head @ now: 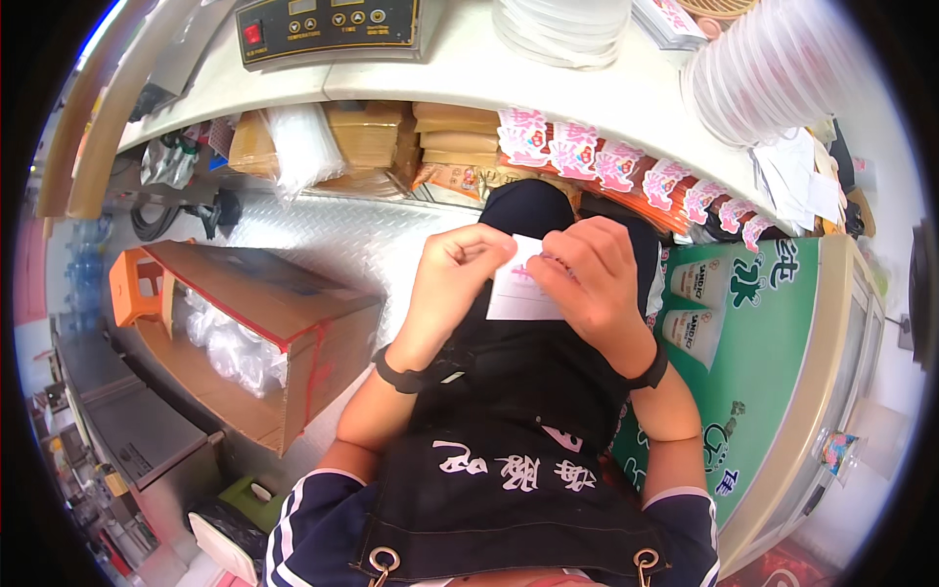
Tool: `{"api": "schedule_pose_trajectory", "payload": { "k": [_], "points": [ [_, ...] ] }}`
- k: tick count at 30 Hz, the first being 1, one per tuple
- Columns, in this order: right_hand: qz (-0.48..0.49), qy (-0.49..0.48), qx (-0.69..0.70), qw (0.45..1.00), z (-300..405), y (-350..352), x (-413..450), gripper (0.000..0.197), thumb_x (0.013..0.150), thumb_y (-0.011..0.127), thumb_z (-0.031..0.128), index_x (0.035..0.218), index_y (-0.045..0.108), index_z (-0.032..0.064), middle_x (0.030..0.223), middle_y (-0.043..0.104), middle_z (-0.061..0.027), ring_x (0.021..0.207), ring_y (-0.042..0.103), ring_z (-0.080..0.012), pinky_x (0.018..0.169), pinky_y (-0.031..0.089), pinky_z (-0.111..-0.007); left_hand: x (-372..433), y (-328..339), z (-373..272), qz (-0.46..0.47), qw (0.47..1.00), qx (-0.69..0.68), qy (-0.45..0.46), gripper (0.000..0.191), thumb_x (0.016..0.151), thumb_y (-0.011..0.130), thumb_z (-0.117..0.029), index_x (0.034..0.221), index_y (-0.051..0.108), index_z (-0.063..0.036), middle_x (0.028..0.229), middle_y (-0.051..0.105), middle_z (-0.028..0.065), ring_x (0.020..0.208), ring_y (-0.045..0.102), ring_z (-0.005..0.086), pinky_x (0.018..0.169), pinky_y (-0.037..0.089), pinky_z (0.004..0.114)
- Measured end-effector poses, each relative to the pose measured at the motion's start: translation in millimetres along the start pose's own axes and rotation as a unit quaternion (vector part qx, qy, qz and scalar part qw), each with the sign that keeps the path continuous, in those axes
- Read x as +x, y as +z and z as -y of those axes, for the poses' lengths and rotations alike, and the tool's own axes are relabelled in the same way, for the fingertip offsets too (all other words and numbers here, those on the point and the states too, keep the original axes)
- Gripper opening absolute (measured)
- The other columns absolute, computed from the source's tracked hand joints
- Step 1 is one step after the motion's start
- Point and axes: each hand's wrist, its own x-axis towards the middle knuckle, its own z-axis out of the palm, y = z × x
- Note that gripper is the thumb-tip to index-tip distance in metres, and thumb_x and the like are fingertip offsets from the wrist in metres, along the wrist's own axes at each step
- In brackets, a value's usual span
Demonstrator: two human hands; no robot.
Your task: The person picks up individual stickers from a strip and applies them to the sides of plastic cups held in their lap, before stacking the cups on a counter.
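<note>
My left hand [469, 268] pinches the upper left corner of a small white paper piece [522, 299] between thumb and forefinger. My right hand [590, 275] grips the same piece at its upper right, its curled fingers covering part of it. The paper bears pink marks and lies above my lap, over the black apron [513, 396]. Ahead, pink-and-white printed cutouts [618, 163] hang in a row along the shelf below the counter, close to my knees.
A cardboard box [330, 352] with plastic-wrapped items stands left, beside an orange stool [136, 286]. The white counter [455, 81] ahead holds a control unit [330, 29] and stacked plastic lids [763, 73]. A green-sided freezer [770, 337] is at right.
</note>
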Motion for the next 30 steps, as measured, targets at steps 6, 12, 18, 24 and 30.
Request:
{"api": "schedule_pose_trajectory", "payload": {
  "k": [6, 12, 18, 24, 30],
  "points": [
    [-0.129, 0.038, 0.055, 0.989, 14, 5, 31, 0.018, 0.065, 0.075, 0.009, 0.081, 0.067, 0.0104, 0.086, 0.055, -0.0013, 0.079, 0.052, -0.0203, 0.078, 0.043, -0.038, 25, -86, 42, -0.179, 0.983, -0.028, -0.039, 0.014, 0.092, 0.062, -0.016, 0.091, 0.071, -0.0048, 0.068, 0.058, -0.0078, 0.055, 0.047, 0.0008, 0.050, 0.033, 0.018],
    [-0.187, 0.196, 0.069, 0.960, -11, 64, 70, 0.020, 0.062, 0.083, 0.016, 0.068, 0.064, 0.0162, 0.078, 0.051, 0.0027, 0.078, 0.048, -0.0187, 0.077, 0.030, -0.036, 19, -119, 50, -0.255, 0.964, -0.071, -0.030, 0.015, 0.094, 0.061, -0.018, 0.093, 0.070, -0.0064, 0.068, 0.056, -0.0100, 0.056, 0.044, -0.0010, 0.051, 0.031, 0.017],
    [-0.193, 0.228, -0.049, 0.953, -30, 111, 82, 0.021, 0.063, 0.083, 0.021, 0.066, 0.062, 0.0193, 0.078, 0.048, 0.0058, 0.082, 0.044, -0.0174, 0.082, 0.025, -0.037, 15, -116, 52, -0.231, 0.972, -0.037, -0.022, 0.015, 0.093, 0.063, -0.020, 0.091, 0.070, -0.0070, 0.064, 0.047, -0.0117, 0.056, 0.036, -0.0003, 0.052, 0.026, 0.019],
    [-0.216, 0.209, -0.106, 0.948, -39, 122, 84, 0.026, 0.065, 0.083, 0.018, 0.074, 0.058, 0.0155, 0.084, 0.050, 0.0017, 0.084, 0.046, -0.0199, 0.082, 0.027, -0.038, 15, -95, 41, -0.202, 0.979, -0.022, -0.019, 0.014, 0.093, 0.062, -0.018, 0.091, 0.070, -0.0063, 0.065, 0.048, -0.0107, 0.059, 0.038, 0.0005, 0.055, 0.029, 0.020],
    [-0.180, 0.278, 0.016, 0.943, -36, 69, 76, 0.043, 0.066, 0.085, 0.017, 0.098, 0.058, 0.0080, 0.088, 0.054, -0.0038, 0.080, 0.048, -0.0193, 0.079, 0.036, -0.036, 9, -64, 16, -0.138, 0.990, -0.010, 0.007, 0.011, 0.093, 0.062, -0.013, 0.089, 0.069, -0.0058, 0.066, 0.050, -0.0104, 0.060, 0.040, 0.0000, 0.056, 0.030, 0.020]
  ]
}}
